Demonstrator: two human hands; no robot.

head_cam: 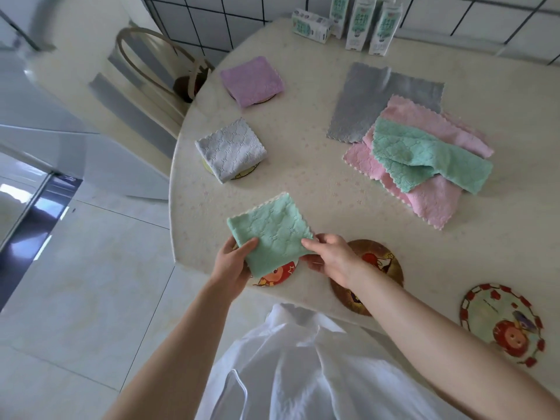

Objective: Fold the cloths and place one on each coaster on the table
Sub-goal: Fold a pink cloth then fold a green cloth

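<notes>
A folded green cloth [271,233] is held by both hands over a cartoon coaster [277,275] at the table's near edge. My left hand [231,263] grips its near left corner and my right hand [330,257] pinches its right corner. A folded purple cloth [251,81] and a folded white cloth [230,149] each lie on a coaster further back. Two bare coasters sit to the right: a brown one [381,259] and a red-rimmed one [503,324]. Unfolded cloths lie at the right: grey [363,101], pink [424,201] and green [424,153].
The round cream table [318,183] has several milk cartons [360,22] at its far edge by the tiled wall. A chair [151,65] stands at the table's left. Pale tiled floor [91,268] lies to the left and below.
</notes>
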